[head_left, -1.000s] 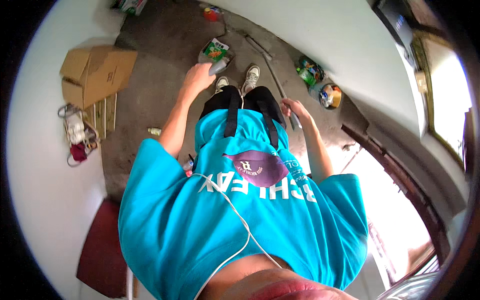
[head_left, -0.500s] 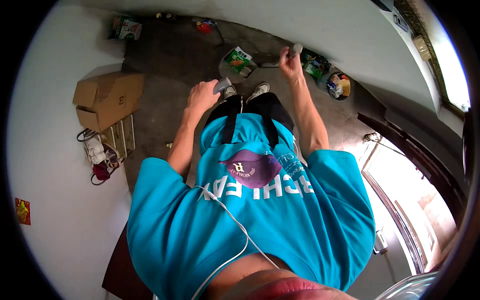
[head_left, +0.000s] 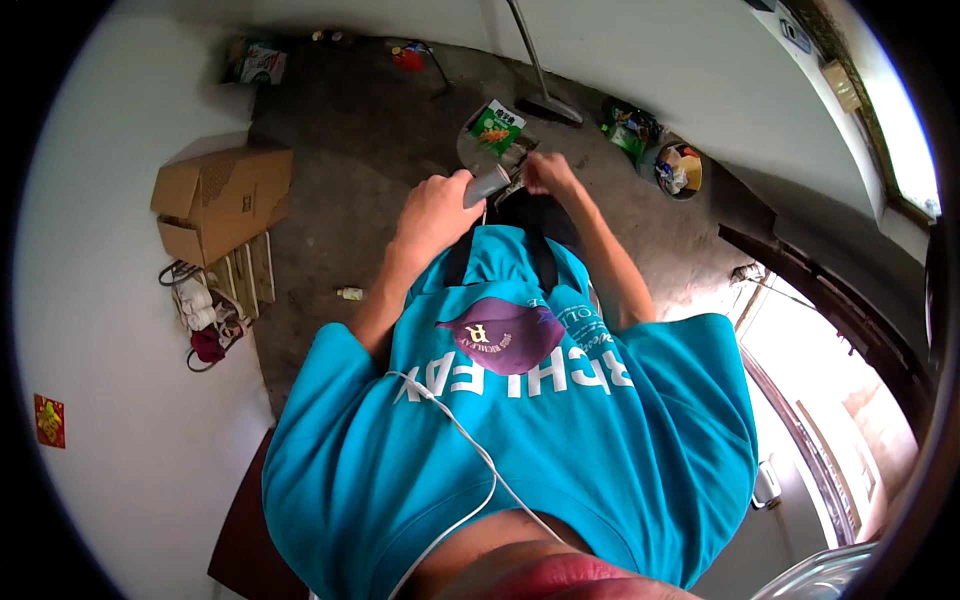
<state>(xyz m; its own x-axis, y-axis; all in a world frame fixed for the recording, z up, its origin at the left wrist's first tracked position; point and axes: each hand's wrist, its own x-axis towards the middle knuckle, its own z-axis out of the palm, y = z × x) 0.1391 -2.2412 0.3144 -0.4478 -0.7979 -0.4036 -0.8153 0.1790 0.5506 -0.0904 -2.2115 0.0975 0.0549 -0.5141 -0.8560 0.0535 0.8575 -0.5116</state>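
Observation:
My left hand [head_left: 433, 213] is wrapped round the top of a thick grey handle [head_left: 487, 186]. The handle appears to belong to the clear dustpan [head_left: 468, 145] just beyond it, low near the floor. A green snack packet [head_left: 497, 128] lies in the dustpan. Close to the right of the handle, apart from it, is my right hand [head_left: 550, 174]. Its fingers are curled downward and blurred, and I cannot see anything in them. Farther off, a broom [head_left: 548, 105] leans against the wall with its head on the floor.
A round bin [head_left: 690, 190] with rubbish stands at the right beside a dark bag [head_left: 632, 128]. At the left are a cardboard box [head_left: 222, 200], a wooden rack [head_left: 257, 268] and bags [head_left: 205, 320]. A small bottle [head_left: 350, 294] lies on the floor.
The broom has left my right hand and now leans on the far wall. My right hand has come back toward the middle. My left hand has moved right with the grey handle.

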